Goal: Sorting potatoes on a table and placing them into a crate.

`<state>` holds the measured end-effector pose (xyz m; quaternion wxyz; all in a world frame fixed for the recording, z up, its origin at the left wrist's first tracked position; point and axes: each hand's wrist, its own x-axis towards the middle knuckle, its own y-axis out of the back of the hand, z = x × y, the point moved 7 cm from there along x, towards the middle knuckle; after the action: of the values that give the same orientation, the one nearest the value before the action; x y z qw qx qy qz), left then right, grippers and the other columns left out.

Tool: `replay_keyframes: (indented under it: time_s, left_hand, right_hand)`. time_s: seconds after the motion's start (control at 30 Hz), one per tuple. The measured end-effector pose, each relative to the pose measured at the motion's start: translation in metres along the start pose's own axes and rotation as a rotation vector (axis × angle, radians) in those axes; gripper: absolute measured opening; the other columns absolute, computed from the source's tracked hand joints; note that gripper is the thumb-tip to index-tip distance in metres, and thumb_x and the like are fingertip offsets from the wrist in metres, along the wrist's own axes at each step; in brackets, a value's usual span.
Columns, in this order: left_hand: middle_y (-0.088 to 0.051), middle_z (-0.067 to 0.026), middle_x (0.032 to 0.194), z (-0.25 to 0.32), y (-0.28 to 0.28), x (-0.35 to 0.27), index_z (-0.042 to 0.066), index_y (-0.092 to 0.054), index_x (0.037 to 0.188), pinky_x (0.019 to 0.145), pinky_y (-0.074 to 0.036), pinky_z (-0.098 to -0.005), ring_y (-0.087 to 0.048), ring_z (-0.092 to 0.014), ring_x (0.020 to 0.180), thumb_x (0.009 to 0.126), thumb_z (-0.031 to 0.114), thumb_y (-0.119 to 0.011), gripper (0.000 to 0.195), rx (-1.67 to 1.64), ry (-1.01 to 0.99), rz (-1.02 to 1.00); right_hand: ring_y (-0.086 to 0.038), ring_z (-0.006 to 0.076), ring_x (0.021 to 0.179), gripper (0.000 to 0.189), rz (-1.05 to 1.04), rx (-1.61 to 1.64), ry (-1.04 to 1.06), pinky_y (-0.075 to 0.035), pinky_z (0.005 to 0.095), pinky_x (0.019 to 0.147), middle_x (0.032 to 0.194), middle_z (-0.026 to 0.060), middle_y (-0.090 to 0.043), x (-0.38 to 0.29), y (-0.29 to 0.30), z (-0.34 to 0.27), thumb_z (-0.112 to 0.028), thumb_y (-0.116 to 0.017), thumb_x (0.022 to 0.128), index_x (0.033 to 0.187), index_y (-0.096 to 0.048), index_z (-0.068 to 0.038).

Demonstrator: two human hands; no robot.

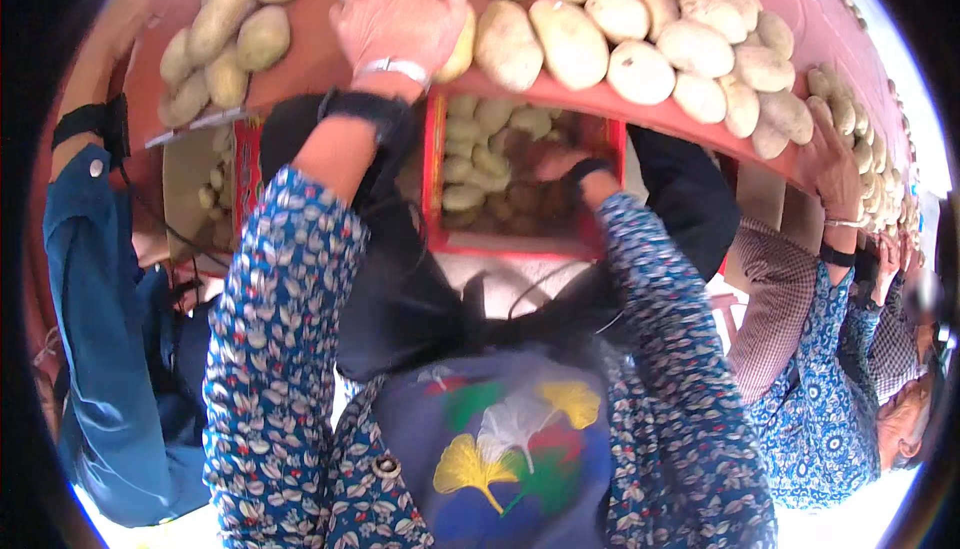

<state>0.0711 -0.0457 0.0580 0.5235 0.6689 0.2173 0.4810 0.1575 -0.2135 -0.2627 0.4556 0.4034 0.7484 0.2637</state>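
Observation:
My left hand (409, 20) is palm down over the red table (292, 46), at the left end of a spread of pale potatoes (570, 42). One yellowish potato shows by its fingertips at the top rim, and another lies beside its thumb; whether the fingers grip either is not plain. Below the table edge, between my knees, stands a red box (525, 245) holding more potatoes (491, 162). My right hand (555, 162) reaches into this box, blurred and in shadow, with its fingers among the potatoes, and I cannot see what it holds.
A second pile of potatoes (225, 31) lies on the table to the left, near a co-worker's arm in a teal sleeve (105, 309). Another box (247, 174) stands below. On the right are co-workers' arms, one hand (829, 166) at the table edge, and further potatoes (862, 128).

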Motion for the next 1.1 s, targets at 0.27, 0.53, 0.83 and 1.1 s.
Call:
replay_keyframes:
  time_s: [0.27, 0.53, 0.83, 1.1]
  left_hand:
    - [-0.047, -0.0170, 0.130, 0.002, 0.005, -0.006, 0.016, -0.059, 0.117, 0.084, -0.046, -0.0498, -0.056, -0.038, 0.101, 0.078, 0.033, -0.058, 0.042, -0.006, -0.046, 0.035]
    - [-0.044, -0.0190, 0.133, 0.005, 0.007, -0.002, 0.015, -0.059, 0.118, 0.087, -0.044, -0.0493, -0.054, -0.037, 0.105, 0.075, 0.033, -0.061, 0.047, -0.020, -0.021, -0.029]
    - [-0.042, -0.0180, 0.136, -0.001, 0.004, -0.006, 0.016, -0.057, 0.121, 0.090, -0.041, -0.0503, -0.051, -0.037, 0.110, 0.077, 0.033, -0.060, 0.047, -0.046, 0.016, -0.048]
    - [-0.041, -0.0169, 0.137, -0.004, 0.001, -0.006, 0.017, -0.059, 0.118, 0.089, -0.042, -0.0504, -0.053, -0.036, 0.106, 0.076, 0.033, -0.059, 0.045, -0.087, 0.025, -0.034]
  right_hand:
    - [-0.048, 0.0308, 0.123, 0.045, -0.107, 0.334, -0.319, -0.038, 0.0452, 0.101, 0.132, 0.0172, -0.051, 0.056, -0.132, 0.035, -0.033, -0.034, 0.094, 0.127, -0.052, -0.008]
    - [-0.060, 0.0359, 0.105, 0.036, 0.118, 0.055, -0.354, -0.049, 0.0475, 0.086, 0.116, 0.0181, -0.061, 0.036, -0.116, 0.051, -0.028, -0.041, 0.091, 0.108, -0.065, -0.008]
    - [-0.063, 0.0330, 0.093, 0.036, 0.136, 0.210, -0.171, -0.052, 0.0421, 0.076, 0.100, 0.0213, -0.064, 0.010, -0.068, 0.012, -0.031, -0.060, 0.076, 0.097, -0.066, -0.002]
    - [-0.051, 0.0107, 0.070, 0.036, -0.100, 0.887, 0.077, -0.042, 0.0267, 0.062, 0.086, 0.0007, -0.059, -0.051, 0.090, -0.091, -0.023, -0.071, 0.071, 0.100, -0.062, -0.003]
